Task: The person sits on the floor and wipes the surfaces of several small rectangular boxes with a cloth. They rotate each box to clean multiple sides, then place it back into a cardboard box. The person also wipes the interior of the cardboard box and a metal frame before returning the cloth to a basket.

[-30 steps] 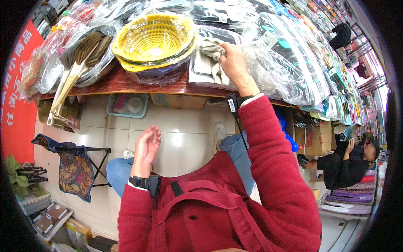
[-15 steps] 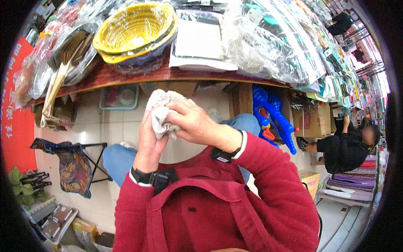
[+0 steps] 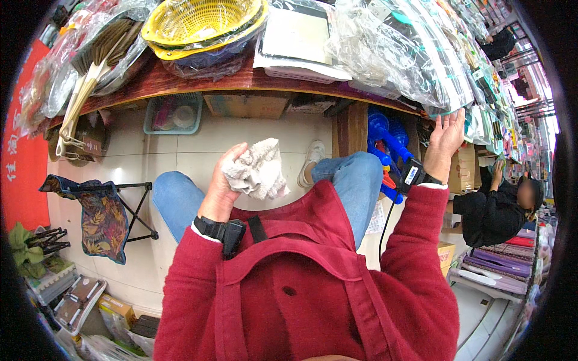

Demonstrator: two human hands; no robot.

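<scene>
A crumpled whitish-grey cloth (image 3: 259, 172) is gripped in my left hand (image 3: 220, 183), above my lap, with most of the cloth hanging out past the thumb. My right hand (image 3: 445, 139) is stretched forward to the right, fingers apart and palm up, with nothing in it. Its fingertips are at the table edge, by clear plastic-wrapped goods with a teal rim (image 3: 442, 90); whether they touch is hard to tell. Yellow strainer baskets (image 3: 205, 24) and a white flat tray in plastic (image 3: 298, 36) lie on the reddish-brown table (image 3: 241, 78) ahead of me.
Under the table are a light-blue basket (image 3: 173, 114), a cardboard box (image 3: 245, 104) and blue plastic toys (image 3: 394, 135). A folding stool (image 3: 102, 219) stands to my left. Brushes (image 3: 87, 105) overhang the table's left end. A person in black (image 3: 497, 210) sits at the right.
My right hand has let go of the cloth and swung out right to the table edge. The cloth stays in my left hand, which has turned and come slightly lower.
</scene>
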